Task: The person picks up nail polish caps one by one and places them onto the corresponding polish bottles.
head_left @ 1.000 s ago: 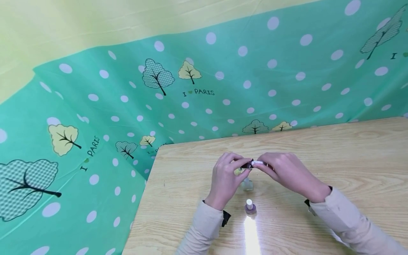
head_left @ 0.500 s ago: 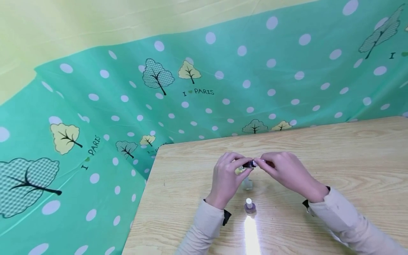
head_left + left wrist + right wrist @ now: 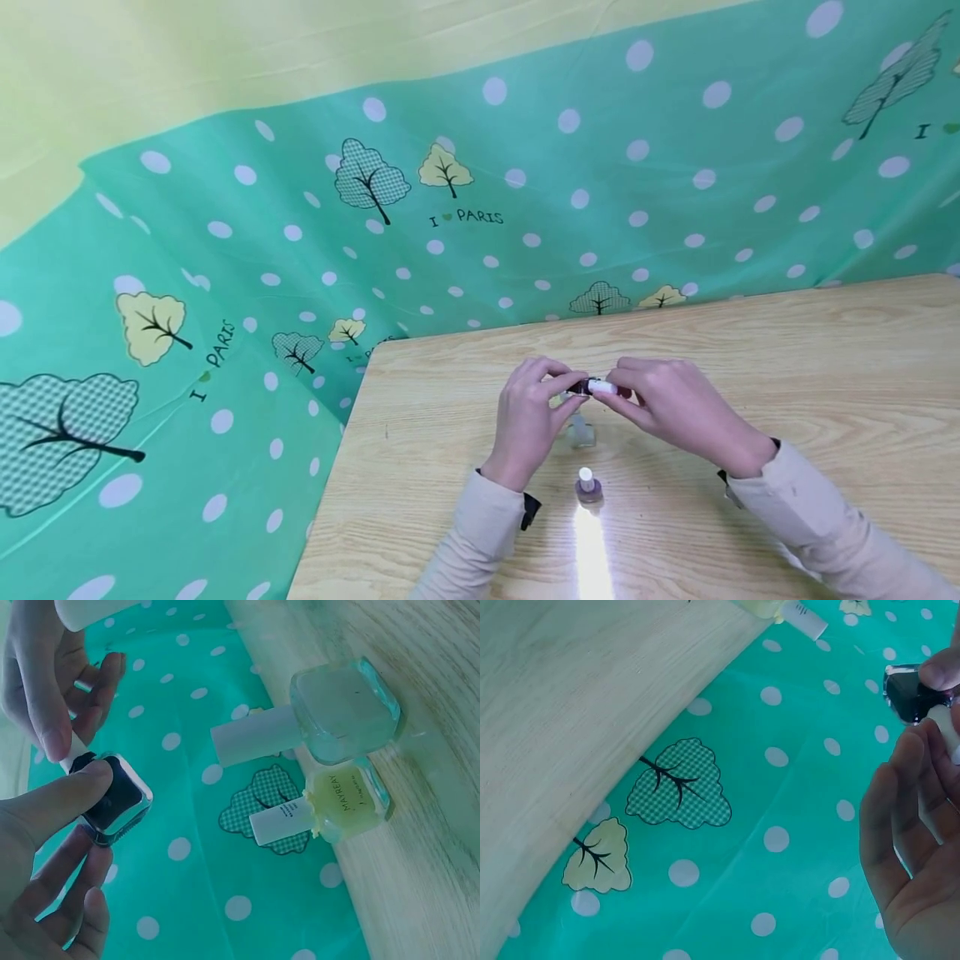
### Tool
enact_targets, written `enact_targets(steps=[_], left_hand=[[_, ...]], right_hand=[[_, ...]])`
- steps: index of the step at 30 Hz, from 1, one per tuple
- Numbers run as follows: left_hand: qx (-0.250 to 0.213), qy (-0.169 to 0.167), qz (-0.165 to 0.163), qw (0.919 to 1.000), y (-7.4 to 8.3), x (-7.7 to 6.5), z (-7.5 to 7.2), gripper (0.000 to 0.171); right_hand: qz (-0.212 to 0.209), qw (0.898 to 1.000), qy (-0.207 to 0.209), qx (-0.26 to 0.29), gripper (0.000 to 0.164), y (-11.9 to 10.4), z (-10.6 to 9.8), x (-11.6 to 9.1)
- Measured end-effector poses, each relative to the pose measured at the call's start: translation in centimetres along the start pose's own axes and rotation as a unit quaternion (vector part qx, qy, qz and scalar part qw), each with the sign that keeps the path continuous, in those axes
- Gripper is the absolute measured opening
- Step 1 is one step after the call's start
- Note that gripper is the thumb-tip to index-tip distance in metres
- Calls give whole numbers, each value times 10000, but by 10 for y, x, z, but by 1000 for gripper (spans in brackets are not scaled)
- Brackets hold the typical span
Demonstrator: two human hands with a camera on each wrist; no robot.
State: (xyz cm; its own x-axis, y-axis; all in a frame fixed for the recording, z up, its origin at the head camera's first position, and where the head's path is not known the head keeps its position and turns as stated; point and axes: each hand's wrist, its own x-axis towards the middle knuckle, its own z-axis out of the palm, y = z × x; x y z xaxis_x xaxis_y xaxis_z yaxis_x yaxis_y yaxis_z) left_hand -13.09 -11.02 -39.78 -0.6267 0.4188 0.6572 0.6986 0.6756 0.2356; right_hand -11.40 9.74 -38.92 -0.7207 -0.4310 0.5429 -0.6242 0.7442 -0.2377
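My left hand pinches a small dark nail polish bottle between thumb and fingers, lifted above the table and lying nearly sideways in the head view. The bottle's white cap points toward my right hand, whose thumb and fingertips pinch it. In the left wrist view the cap meets the bottle's neck, with fingers covering part of both. Below the hands stand a clear nail polish bottle and a yellow one, both with white caps. Nearer the body is a purple nail polish bottle with a white cap.
The wooden table reaches back to a green dotted cloth with tree prints. Its left edge runs beside another fall of the cloth. A bright light reflection lies in front of the purple bottle.
My right fingers have shifted on the cap, covering most of it half a second ago and showing more of it now. My left hand and the standing bottles have stayed in place.
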Motion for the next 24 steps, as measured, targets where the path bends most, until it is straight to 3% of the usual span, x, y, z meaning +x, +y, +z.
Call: enact_targets(steps=[15, 24], left_hand=[[-212, -101, -349, 9991, -4, 4, 2, 24], [-415, -66, -710, 9966, -16, 9, 4, 27]], right_hand=[[252, 9996, 12, 95, 17, 3, 2, 5], [311, 9992, -31, 248, 18, 10, 2, 6]])
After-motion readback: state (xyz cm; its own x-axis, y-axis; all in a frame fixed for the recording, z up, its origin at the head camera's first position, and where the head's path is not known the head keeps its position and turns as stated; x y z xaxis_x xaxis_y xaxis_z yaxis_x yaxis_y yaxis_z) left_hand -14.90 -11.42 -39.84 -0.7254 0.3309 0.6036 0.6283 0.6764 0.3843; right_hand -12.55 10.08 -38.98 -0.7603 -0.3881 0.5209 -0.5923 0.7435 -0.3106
